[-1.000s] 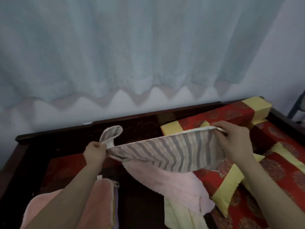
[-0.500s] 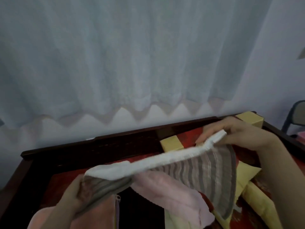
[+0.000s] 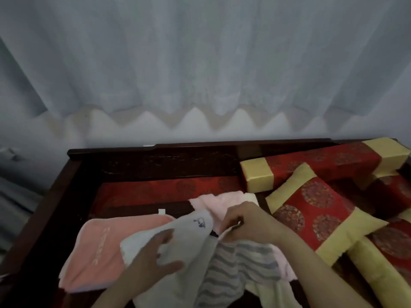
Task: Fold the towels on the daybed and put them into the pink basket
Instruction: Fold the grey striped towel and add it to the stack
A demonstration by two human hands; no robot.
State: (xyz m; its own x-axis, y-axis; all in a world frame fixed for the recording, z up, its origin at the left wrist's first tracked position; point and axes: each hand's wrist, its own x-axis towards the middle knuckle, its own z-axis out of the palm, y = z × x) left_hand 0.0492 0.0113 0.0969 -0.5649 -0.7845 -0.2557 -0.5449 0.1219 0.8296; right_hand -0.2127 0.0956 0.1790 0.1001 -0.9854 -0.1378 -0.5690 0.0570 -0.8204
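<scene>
- The left hand lay flat, fingers spread, on the striped towel.
- The right hand pinched that towel's edge, grip pressed together.

I see soft, matt terry cloth in the striped towel and salmon towel. The daybed frame is dark polished wood; its cushions are sheeny patterned brocade.

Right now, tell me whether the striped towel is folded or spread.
Partly folded, not finished: the striped towel is doubled over, its plain white side on top, left hand pressing it, right hand pinching an edge.
</scene>
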